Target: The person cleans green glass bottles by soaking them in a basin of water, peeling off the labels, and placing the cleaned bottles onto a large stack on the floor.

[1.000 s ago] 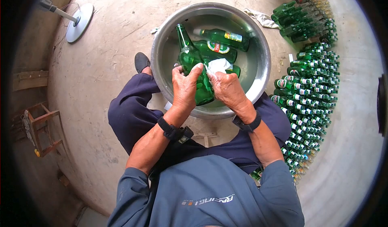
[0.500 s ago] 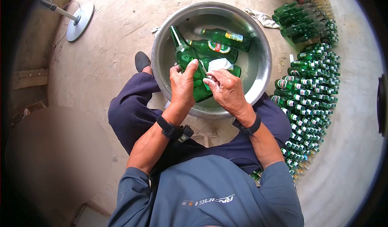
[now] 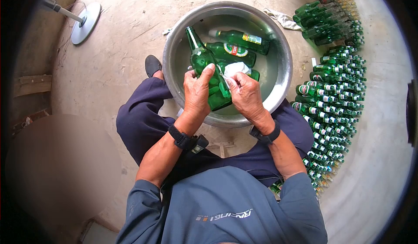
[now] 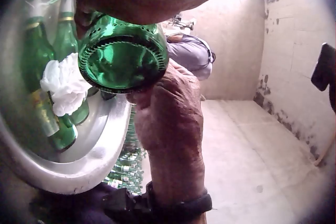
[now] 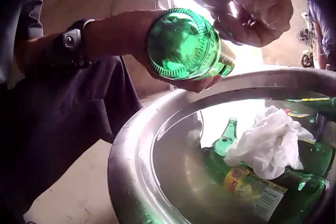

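My left hand (image 3: 198, 91) grips a green glass bottle (image 3: 200, 57), thumb lying along its side. The bottle is tilted over the metal basin (image 3: 285, 70), neck pointing away and base toward me. At its right side my right hand (image 3: 248, 96) has its thumb and fingers pinched together on a pale edge of the label (image 5: 227, 58); the fingertips are partly hidden. A crumpled white cloth (image 5: 268, 142) lies on the bottles in the basin. Beneath it are several labelled green bottles (image 3: 235, 50), lying in cloudy water (image 5: 178, 166).
Dense rows of green bottles (image 3: 331, 83) stand on the floor at the right. A pale rag (image 3: 283, 18) lies beyond the basin. A round stand base (image 3: 86, 24) is at the far left. In the left wrist view, another person (image 4: 191, 56) is in the background.
My right hand has let go of the white cloth, which now lies on the bottles. Its fingers have moved to the bottle's label. The held bottle has shifted slightly left.
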Demonstrator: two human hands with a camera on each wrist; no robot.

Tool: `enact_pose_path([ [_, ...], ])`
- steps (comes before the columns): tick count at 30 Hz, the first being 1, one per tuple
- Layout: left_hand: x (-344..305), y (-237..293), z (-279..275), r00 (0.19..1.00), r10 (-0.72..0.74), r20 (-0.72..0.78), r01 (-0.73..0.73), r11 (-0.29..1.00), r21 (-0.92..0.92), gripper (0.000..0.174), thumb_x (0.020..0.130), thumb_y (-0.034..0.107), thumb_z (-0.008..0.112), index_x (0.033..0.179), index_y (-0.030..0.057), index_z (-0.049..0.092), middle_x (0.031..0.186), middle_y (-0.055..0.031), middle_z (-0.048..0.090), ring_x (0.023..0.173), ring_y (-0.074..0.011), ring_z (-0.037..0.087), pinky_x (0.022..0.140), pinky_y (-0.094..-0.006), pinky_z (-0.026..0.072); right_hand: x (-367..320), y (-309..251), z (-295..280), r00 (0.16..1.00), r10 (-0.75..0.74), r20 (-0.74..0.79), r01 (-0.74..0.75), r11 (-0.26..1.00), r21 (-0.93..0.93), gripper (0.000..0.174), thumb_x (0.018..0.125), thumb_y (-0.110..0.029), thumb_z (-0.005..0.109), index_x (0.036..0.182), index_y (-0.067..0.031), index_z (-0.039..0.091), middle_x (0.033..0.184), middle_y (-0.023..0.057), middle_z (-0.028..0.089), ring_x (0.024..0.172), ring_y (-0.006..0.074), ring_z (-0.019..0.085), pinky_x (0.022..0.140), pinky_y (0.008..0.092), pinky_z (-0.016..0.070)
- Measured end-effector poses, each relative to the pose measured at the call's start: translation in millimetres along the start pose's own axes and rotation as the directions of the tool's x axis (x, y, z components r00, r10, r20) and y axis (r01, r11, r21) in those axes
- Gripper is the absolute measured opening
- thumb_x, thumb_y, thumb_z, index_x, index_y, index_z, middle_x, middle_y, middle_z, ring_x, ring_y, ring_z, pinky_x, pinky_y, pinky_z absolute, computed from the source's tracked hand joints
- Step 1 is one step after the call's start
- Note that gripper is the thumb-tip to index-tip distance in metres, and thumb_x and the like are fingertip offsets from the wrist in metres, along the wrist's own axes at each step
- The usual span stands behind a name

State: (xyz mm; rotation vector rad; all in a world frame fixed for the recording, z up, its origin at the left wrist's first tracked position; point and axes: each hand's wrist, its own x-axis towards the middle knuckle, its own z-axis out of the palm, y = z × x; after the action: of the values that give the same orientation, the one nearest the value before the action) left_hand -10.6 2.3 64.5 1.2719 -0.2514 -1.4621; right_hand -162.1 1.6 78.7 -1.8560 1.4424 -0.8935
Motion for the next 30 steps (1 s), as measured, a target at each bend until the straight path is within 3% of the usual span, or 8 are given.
enact_pose_path([
  [4,3.3,-2.9,-1.1,1.000,-0.017,0.020,0.017,1.000,-0.010,0.048,0.089,0.026,0.078,0.118,-0.0026,0.051,0.101,-0.0122,0.065,0.080,-0.0171,0.067,0.072,-0.0320,0.0581,-1.6,6.2,2.1,0.970,0.237,0.051,-0.243,0.957,0.160,0.015,0.094,-0.010,0.068,0.086,0.0009,0.062,0.078,0.0182,0.065,0.063,0.0304,0.064,0.061,0.0409,0.0495],
  [5,4.2,-5.1,-1.5,1.000,-0.008,0.008,0.008,1.000,-0.005,0.042,0.091,0.029,0.076,0.114,-0.0004,0.056,0.097,-0.0114,0.067,0.074,-0.0177,0.068,0.069,-0.0329,0.0589,-1.3,7.5,1.5,0.970,0.238,0.052,-0.243,0.957,0.160,0.015,0.094,-0.010,0.068,0.086,0.0009,0.062,0.078,0.0182,0.065,0.063,0.0304,0.064,0.061,0.0409,0.0495],
  [7,2.9,-2.5,-1.8,1.000,-0.024,0.017,0.024,1.000,-0.002,0.042,0.091,0.030,0.075,0.113,0.0002,0.057,0.098,-0.0114,0.066,0.076,-0.0177,0.068,0.069,-0.0331,0.0589,-0.1,8.7,-0.3,0.967,0.247,0.068,-0.255,0.951,0.177,0.016,0.093,-0.013,0.071,0.088,0.0002,0.064,0.078,0.0158,0.066,0.061,0.0249,0.063,0.060,0.0380,0.0504],
  [14,-8.2,9.5,5.6,0.999,-0.053,0.006,0.053,0.998,0.026,0.052,0.088,0.027,0.079,0.118,-0.0047,0.049,0.103,-0.0127,0.064,0.083,-0.0168,0.065,0.072,-0.0317,0.0568,4.0,-5.4,7.9,0.998,0.024,-0.055,-0.017,0.993,0.114,0.019,0.090,-0.017,0.076,0.091,-0.0013,0.065,0.081,0.0108,0.065,0.064,0.0217,0.063,0.061,0.0352,0.0523],
  [23,-9.5,-1.0,4.9,1.000,-0.010,-0.002,0.010,0.991,0.135,0.052,0.087,0.025,0.080,0.117,-0.0054,0.051,0.104,-0.0112,0.062,0.088,-0.0148,0.060,0.076,-0.0286,0.0522,7.6,-2.3,7.6,0.986,-0.147,-0.079,0.140,0.986,-0.088,0.012,0.090,-0.007,0.070,0.087,-0.0014,0.060,0.083,0.0131,0.065,0.072,0.0335,0.066,0.062,0.0416,0.0518],
  [26,-9.3,-2.7,4.3,1.000,-0.022,0.000,0.022,0.989,0.147,0.053,0.087,0.026,0.080,0.117,-0.0059,0.050,0.105,-0.0119,0.062,0.088,-0.0149,0.061,0.075,-0.0292,0.0528,6.2,-1.0,8.5,0.988,-0.131,-0.079,0.121,0.985,-0.122,0.013,0.091,-0.006,0.068,0.084,-0.0014,0.057,0.080,0.0147,0.064,0.073,0.0373,0.065,0.062,0.0440,0.0512],
  [28,-9.4,-3.2,4.2,1.000,-0.025,0.011,0.023,0.992,0.124,0.053,0.087,0.026,0.080,0.118,-0.0061,0.050,0.104,-0.0119,0.062,0.087,-0.0149,0.061,0.075,-0.0294,0.0532,5.0,2.7,9.1,0.998,0.026,-0.065,-0.026,1.000,0.005,0.015,0.092,-0.007,0.068,0.083,-0.0014,0.056,0.076,0.0168,0.063,0.070,0.0390,0.064,0.062,0.0439,0.0500],
  [30,-9.2,-2.8,4.2,0.999,-0.027,0.021,0.024,0.995,0.101,0.054,0.088,0.026,0.079,0.118,-0.0063,0.049,0.104,-0.0120,0.062,0.087,-0.0149,0.061,0.074,-0.0297,0.0536,4.1,6.6,9.3,0.995,0.084,-0.054,-0.080,0.995,0.062,0.017,0.093,-0.008,0.067,0.083,-0.0009,0.056,0.074,0.0175,0.062,0.068,0.0379,0.062,0.061,0.0429,0.0492],
])
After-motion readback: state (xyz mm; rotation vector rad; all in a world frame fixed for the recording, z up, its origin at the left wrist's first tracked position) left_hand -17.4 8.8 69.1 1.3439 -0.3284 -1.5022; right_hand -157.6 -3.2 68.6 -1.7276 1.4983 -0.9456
